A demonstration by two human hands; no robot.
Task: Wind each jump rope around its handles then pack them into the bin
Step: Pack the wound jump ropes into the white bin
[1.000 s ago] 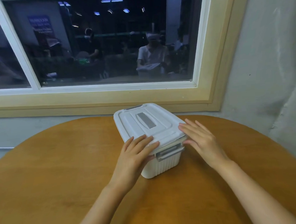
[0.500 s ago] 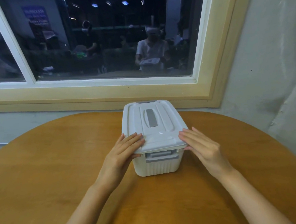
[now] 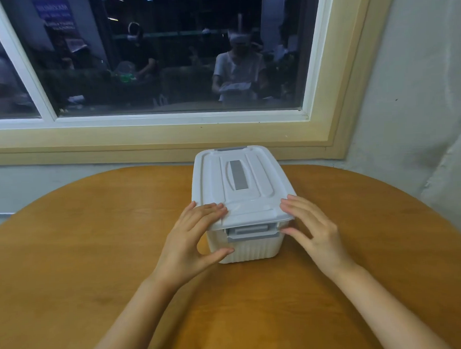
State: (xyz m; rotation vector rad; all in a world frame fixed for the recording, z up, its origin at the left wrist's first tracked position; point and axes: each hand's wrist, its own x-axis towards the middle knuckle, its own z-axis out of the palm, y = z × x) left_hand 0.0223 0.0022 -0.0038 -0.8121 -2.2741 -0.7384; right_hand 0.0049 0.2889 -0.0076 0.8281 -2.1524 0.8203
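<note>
A white plastic bin point(image 3: 250, 249) stands on the round wooden table point(image 3: 94, 248) with its white lid point(image 3: 240, 184) on. The short end with the grey latch point(image 3: 252, 232) faces me. My left hand point(image 3: 190, 245) lays straight fingers on the lid's near left corner, and its thumb touches the bin's front wall below. My right hand point(image 3: 313, 230) rests straight fingers on the lid's near right corner, thumb beside the latch. No jump rope is in view, and the lid hides the bin's inside.
A window point(image 3: 164, 52) with a cream frame runs along the wall behind the table, with people reflected in the dark glass. A grey wall point(image 3: 419, 84) stands to the right. The table's rim curves round on both sides.
The bin has turned from slanted to square, latch end toward me. Both hands slid to the lid's near corners, and both thumbs now sit below the lid's edge.
</note>
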